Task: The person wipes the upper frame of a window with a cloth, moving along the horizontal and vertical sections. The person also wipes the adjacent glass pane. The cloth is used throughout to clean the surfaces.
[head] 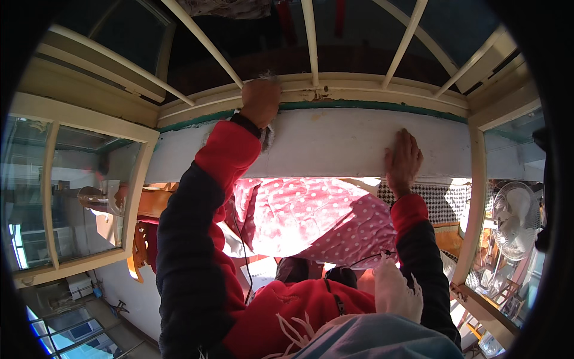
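Note:
My left hand (261, 102) is curled in a fist against the cream window frame (350, 92), beside the foot of an upright bar (210, 45). From the top of the fist pokes a frayed, greyish rag (268, 75); most of it is hidden by the fingers. Greyish material (268, 138) shows below my wrist, but I cannot tell whether it is part of the same rag. Flat on the white windowsill (332, 143) lies my right hand (403, 159), palm down and holding nothing. A green painted strip (372, 104) runs between frame and sill.
Window sashes swing inward at left (139, 179) and right (475, 224). Below the sill lies a pink polka-dot quilt (305, 211), with houndstooth fabric (430, 202) to its right. Through the right pane shows a white fan (513, 220). Pale fringed cloth (397, 287) hangs before my chest.

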A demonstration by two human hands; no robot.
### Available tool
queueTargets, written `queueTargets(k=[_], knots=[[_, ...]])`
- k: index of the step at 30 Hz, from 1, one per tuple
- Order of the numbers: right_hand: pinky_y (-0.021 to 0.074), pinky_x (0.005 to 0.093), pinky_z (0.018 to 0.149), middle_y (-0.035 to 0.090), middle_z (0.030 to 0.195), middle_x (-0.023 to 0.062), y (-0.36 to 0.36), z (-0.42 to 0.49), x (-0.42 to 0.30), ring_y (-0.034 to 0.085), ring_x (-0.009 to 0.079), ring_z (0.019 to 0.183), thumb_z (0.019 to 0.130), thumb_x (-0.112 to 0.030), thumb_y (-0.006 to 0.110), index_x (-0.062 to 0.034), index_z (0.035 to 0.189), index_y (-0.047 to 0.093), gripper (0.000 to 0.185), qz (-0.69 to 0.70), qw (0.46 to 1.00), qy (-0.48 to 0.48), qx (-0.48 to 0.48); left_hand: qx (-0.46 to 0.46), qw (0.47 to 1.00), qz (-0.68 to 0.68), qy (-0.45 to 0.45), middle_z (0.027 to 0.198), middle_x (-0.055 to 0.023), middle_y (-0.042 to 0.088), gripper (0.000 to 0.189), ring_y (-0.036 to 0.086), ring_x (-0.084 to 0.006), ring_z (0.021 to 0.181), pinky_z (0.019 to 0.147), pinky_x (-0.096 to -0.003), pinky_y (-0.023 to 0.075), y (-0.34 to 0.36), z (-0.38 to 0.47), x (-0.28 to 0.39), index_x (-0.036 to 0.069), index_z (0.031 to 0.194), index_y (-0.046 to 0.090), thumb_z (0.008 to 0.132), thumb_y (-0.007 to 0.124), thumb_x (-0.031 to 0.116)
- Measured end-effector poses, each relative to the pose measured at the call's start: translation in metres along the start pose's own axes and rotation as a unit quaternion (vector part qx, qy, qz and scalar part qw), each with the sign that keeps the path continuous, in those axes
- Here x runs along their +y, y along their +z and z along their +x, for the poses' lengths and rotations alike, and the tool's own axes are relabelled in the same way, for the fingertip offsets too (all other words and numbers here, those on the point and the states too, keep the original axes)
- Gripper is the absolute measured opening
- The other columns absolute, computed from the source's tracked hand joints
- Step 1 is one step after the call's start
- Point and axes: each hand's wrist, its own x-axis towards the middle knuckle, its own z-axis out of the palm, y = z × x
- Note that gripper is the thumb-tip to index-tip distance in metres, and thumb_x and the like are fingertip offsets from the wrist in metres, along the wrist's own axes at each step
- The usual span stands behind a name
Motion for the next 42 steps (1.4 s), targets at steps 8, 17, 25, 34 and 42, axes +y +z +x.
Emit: queueTargets(k=[8,17,25,34,42], knots=[[0.0307,0.0484,0.109,0.046,0.15,0.0111,0.005,-0.002,0.002,0.041,0.0301,0.137,0.096,-0.036,0.051,-0.0054,0.141,0.048,0.055,-0.007,1.0,-0.005,-0.002,0.185,0.939,-0.259,-0.13,0.094,-0.0165,0.071,0.036,0.069,-0.0361,0.09,0.081,-0.0439,0.0552,-0.011,-0.036,-0.029,0.014,0.113,0.073,0.078,0.069,0.021],[0.0291,0.0475,0.11,0.045,0.15,0.0122,0.004,0.001,0.002,0.04,0.0306,0.138,0.096,-0.037,0.05,-0.0053,0.142,0.047,0.056,-0.006,1.0,-0.005,-0.028,0.167,0.965,-0.201,-0.013,0.105,-0.0119,0.063,0.037,0.07,-0.0302,0.082,0.069,-0.0406,0.058,0.036,0.019,0.028,0.017,0.118,0.07,0.082,0.07,0.02],[0.0299,0.0473,0.11,0.047,0.149,0.0129,0.003,0.001,0.003,0.041,0.0315,0.139,0.1,-0.041,0.045,-0.0051,0.143,0.046,0.056,0.008,1.0,-0.026,-0.005,0.096,0.993,-0.073,0.012,0.09,-0.0146,0.066,0.013,0.07,-0.0276,0.077,0.064,-0.0373,0.0585,0.016,0.002,-0.007,0.006,0.088,0.075,0.079,0.073,0.016],[0.0301,0.0493,0.108,0.046,0.149,0.0129,0.002,-0.001,0.001,0.041,0.0314,0.137,0.097,-0.041,0.047,-0.0043,0.141,0.047,0.058,0.004,1.0,0.001,-0.022,0.194,0.966,-0.166,-0.04,0.093,-0.0158,0.065,0.015,0.07,-0.0308,0.075,0.061,-0.04,0.0578,0.02,0.008,0.015,0.007,0.094,0.072,0.08,0.068,0.008],[0.0308,0.0499,0.108,0.047,0.147,0.0143,-0.005,0.001,-0.005,0.041,0.0329,0.136,0.094,-0.036,0.052,-0.0018,0.14,0.047,0.057,0.02,1.0,0.001,-0.015,0.158,0.952,-0.258,-0.038,0.099,-0.0139,0.063,0.027,0.069,-0.0313,0.083,0.068,-0.0412,0.0571,0.022,0.035,0.054,0.006,0.104,0.07,0.078,0.068,0.01]])
